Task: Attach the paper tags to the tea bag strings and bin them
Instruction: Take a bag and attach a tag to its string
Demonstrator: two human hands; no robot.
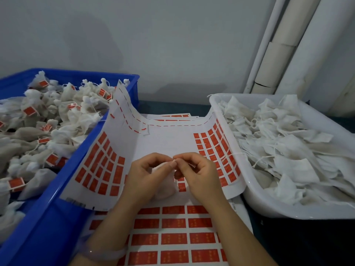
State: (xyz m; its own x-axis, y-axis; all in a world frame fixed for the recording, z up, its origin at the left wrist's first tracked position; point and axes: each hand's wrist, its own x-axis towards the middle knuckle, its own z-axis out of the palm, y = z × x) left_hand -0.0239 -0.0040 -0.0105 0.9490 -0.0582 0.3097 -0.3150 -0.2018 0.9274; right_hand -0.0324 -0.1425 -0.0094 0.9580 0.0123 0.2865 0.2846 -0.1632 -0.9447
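- Blue bin [48, 217], left: piled with tagged bags [38, 120]. Looks like the output side, a short drop from the left hand [146, 175].
- White tub [269, 210], right: untagged bags [278, 146] with loose strings. Input side, close to the right hand [197, 173].
- Curled sheet [163, 143] of red tags, wedged between bin and tub: both edges ride up the walls, so tags sit right beside the fingers. Middle is peeled bare.
- Flat sheet [172, 223], near, under the forearms: full rows, probably the spare.
- Hands: meet over the curled sheet's middle, fingertips touching, both pinching the string [174, 160] end.
- Tea bag [165, 187]: lies on the sheet under and between the hands, mostly hidden.
- String: too small to tell whether a tag is on it yet.
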